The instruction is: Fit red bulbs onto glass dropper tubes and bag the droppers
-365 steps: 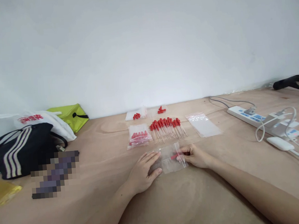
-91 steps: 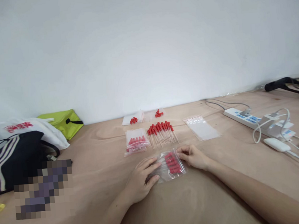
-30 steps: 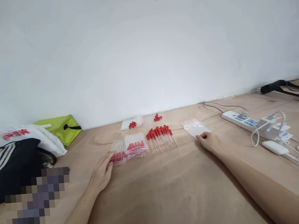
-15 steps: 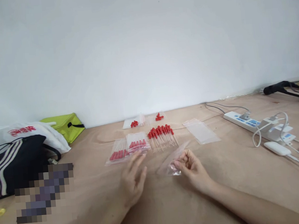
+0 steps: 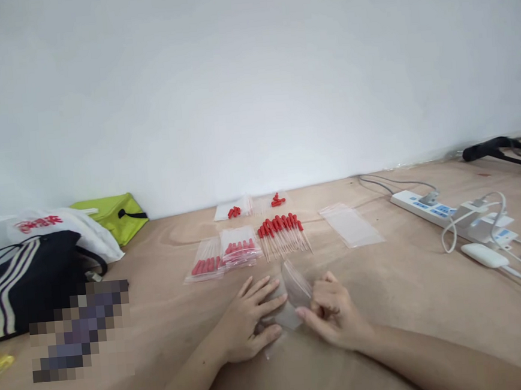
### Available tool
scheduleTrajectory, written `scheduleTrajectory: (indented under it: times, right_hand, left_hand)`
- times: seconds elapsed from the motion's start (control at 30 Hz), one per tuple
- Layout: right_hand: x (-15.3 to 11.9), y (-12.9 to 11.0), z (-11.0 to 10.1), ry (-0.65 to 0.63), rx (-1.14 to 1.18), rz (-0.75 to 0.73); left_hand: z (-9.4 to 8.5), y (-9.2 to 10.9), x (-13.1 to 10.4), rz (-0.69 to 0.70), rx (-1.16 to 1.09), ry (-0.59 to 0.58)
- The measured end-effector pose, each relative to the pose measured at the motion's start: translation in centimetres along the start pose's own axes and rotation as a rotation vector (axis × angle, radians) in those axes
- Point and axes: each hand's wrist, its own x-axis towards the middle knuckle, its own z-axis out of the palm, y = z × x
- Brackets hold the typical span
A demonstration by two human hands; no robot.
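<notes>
A clear plastic bag (image 5: 291, 304) lies between my hands near the front of the table. My left hand (image 5: 252, 322) rests palm down with fingers spread over the bag's left part. My right hand (image 5: 335, 312) pinches the bag's right edge between thumb and curled fingers. Just beyond is a fan of red-tipped sticks (image 5: 284, 235). To its left, filled clear bags (image 5: 240, 247) hold several red-tipped sticks, with another such bag (image 5: 206, 264) beside them. An unfilled clear bag (image 5: 352, 227) lies flat to the right of the sticks.
Two bags with red-tipped sticks (image 5: 233, 212) (image 5: 278, 200) lie by the wall. At right are a power strip (image 5: 424, 209), white cables and a black frame (image 5: 500, 151). A black striped bag (image 5: 28, 288), a white bag (image 5: 69, 231) and a green bag (image 5: 113, 215) stand at left.
My left hand has moved right and come down flat onto the bag. The bag has turned and come nearer, and my right hand still grips it.
</notes>
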Motion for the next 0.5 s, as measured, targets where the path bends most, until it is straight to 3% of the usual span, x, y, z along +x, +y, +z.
scheduleTrajectory:
  times: [0.07,0.13,0.23,0.3,0.37,0.5]
  right_hand:
    - [0.6,1.2,-0.5,0.084,-0.147,0.037]
    - [1.3,3.0,-1.0,0.193,-0.242,0.144]
    - [2.5,6.2,-1.8,0.33,-0.356,0.334]
    - [3.5,8.1,-2.2,0.309,-0.424,0.442]
    - [4.6,9.6,-2.3,0.252,-0.457,0.544]
    - [7.3,10.8,-1.6,0.132,-0.444,0.699]
  left_hand:
    - [-0.5,-0.5,-0.2,0.027,0.012,0.009]
    - [-0.6,-0.7,-0.3,0.014,0.042,0.096]
    - [0.4,-0.1,-0.1,-0.12,0.06,0.298]
    - [1.5,0.7,0.1,-0.234,0.031,0.364]
    - [2.3,1.5,0.4,-0.293,0.018,0.332]
    - [2.2,1.7,0.5,-0.21,0.038,0.15]
